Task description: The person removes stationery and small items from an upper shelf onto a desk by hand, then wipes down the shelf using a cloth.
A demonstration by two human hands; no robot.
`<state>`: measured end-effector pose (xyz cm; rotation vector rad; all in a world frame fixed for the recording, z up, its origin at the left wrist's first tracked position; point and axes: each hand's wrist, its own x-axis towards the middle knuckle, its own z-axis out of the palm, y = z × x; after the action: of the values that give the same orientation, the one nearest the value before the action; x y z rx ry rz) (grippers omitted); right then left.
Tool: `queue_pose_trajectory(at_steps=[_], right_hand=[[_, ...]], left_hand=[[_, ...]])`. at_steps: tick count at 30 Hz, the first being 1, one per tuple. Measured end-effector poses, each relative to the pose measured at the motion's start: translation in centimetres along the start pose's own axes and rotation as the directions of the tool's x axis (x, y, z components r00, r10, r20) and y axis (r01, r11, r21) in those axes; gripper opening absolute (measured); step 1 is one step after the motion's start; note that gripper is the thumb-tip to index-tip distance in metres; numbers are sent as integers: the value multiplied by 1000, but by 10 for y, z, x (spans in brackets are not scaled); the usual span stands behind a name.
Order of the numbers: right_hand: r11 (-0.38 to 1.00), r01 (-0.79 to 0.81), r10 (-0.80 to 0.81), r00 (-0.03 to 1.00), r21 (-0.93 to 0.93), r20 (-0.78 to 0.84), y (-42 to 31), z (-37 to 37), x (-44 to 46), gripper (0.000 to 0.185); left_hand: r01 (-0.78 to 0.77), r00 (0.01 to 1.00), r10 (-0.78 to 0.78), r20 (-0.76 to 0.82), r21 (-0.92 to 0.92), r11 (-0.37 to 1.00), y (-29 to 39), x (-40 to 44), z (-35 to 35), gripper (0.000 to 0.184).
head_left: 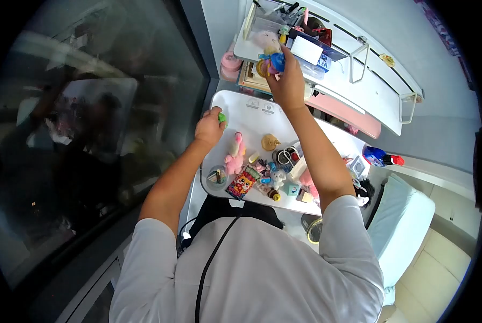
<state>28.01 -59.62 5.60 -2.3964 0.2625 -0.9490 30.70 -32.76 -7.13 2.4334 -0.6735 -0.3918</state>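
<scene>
My left hand [210, 128] is closed around a small green object [222, 118] over the far left part of the white desk [246, 116]. Up at the white shelf [340, 81], my right hand [286, 78] grips a small blue and multicoloured toy [275, 63], close to a pale pink fluffy item [266, 41]. On the desk lie a pink plush toy [235, 154], a tan round object [270, 142], a colourful packet [242, 183] and a small white-grey plush [277, 178].
A clear round container [216, 176] stands at the desk's near left corner. A dark window [90, 134] borders the left side. The shelf holds a white box [306, 50] and wire dividers [359, 63]. A blue bottle [374, 156] lies right of the desk.
</scene>
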Motion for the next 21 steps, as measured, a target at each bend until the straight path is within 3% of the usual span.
queue_pose_trajectory(at_steps=[6, 8, 14, 18, 21], right_hand=[[995, -98, 97, 970, -6, 222, -25, -1, -70, 78], [996, -85, 76, 972, 32, 222, -37, 11, -91, 77], [942, -301, 336, 834, -149, 437, -37, 70, -145, 77], [860, -410, 510, 701, -304, 498, -23, 93, -170, 74], [834, -419, 551, 670, -360, 498, -15, 99, -182, 72]], left_hand=[[-5, 998, 5, 57, 9, 1000, -11, -16, 20, 42], [-14, 997, 12, 71, 23, 1000, -13, -17, 23, 43], [-2, 986, -11, 169, 74, 997, -15, -15, 32, 47], [60, 969, -74, 235, 69, 996, 6, -20, 16, 47], [41, 967, -54, 247, 59, 997, 6, -22, 16, 48]])
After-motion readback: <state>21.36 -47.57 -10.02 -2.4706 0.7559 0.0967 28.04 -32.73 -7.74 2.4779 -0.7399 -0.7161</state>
